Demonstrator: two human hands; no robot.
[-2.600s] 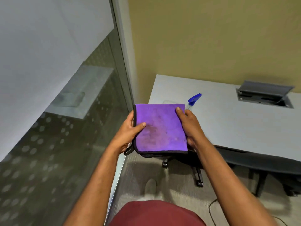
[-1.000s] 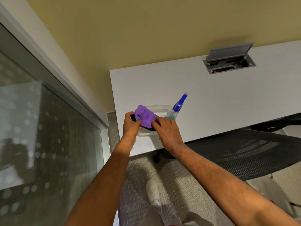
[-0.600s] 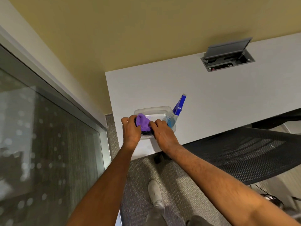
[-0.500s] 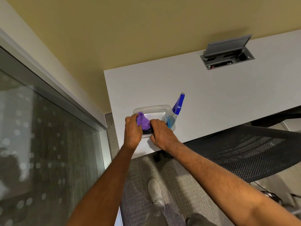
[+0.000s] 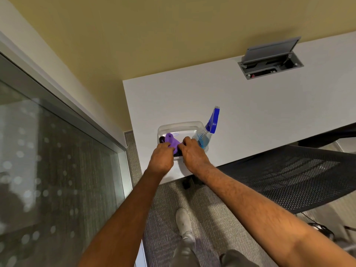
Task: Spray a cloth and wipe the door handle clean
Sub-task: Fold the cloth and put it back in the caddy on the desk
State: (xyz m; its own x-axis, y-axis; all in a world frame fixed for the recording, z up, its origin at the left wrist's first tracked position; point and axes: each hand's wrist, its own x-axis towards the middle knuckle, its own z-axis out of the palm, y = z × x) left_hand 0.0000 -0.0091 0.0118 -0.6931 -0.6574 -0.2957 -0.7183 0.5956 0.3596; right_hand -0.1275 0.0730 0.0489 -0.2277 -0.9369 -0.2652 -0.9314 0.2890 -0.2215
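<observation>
with your left hand and right hand both curled onto the purple cloth in the clear tub at the desk's near left corner, wiping looks finished; the spray bottle stands at its right.

Purple cloth with black edging, clear tub, blue-topped spray bottle, white desk, mustard wall, dotted frosted glass.
</observation>
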